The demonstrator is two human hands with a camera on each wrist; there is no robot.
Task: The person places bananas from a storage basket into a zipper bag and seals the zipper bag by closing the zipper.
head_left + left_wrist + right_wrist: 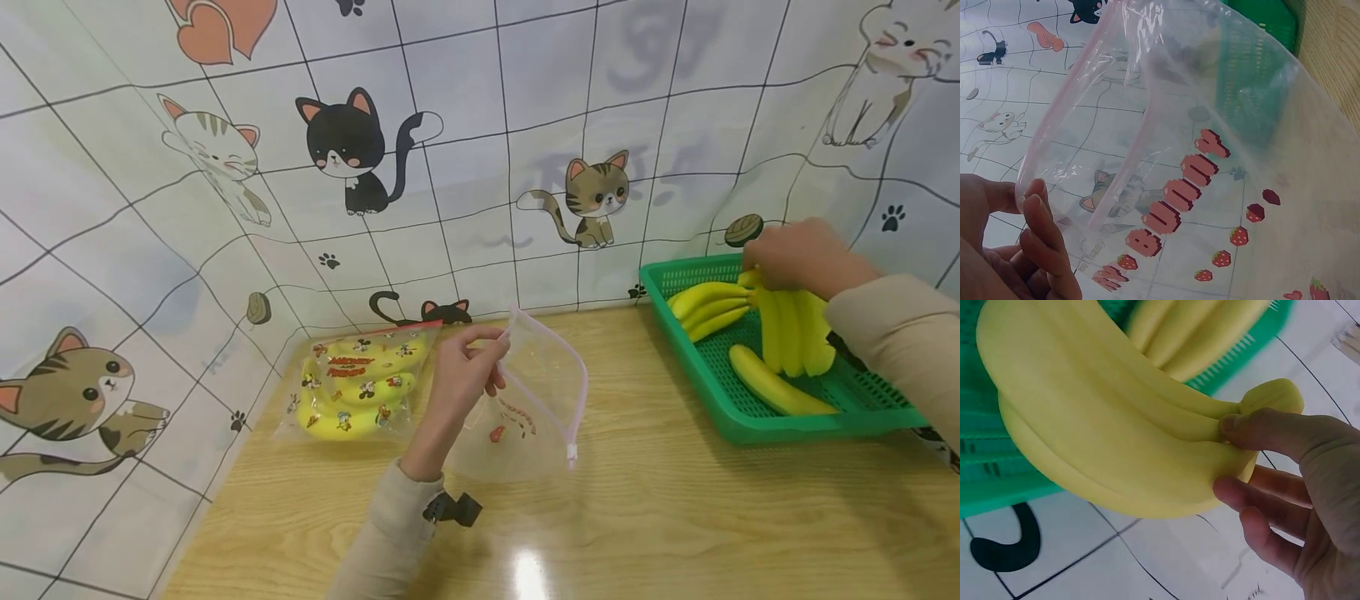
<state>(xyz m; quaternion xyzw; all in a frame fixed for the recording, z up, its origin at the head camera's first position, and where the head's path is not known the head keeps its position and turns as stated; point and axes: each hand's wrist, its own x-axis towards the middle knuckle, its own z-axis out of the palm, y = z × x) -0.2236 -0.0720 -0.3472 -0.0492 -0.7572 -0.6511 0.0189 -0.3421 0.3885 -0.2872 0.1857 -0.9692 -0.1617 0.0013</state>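
Note:
My left hand (467, 375) pinches one corner of a clear zip bag (551, 367) with a pink zip edge, its mouth spread apart. In the left wrist view, red "Bunny" lettering and strawberries mark the bag (1172, 200). Over the green basket (738, 429), my right hand (802, 254) grips a bunch of bananas (795, 329) by its stem end, the fruit hanging down. The right wrist view shows thumb and fingers around the stem of the bunch (1116, 419). Another banana bunch (708, 308) and a single banana (776, 383) lie in the basket.
Left of the zip bag, a printed bag with a red zip (360, 383) holds bananas and lies on the wooden table (645, 517). Behind the table rises a wall covering (465, 150) with cat drawings and grid lines. The basket stands close against it at the right.

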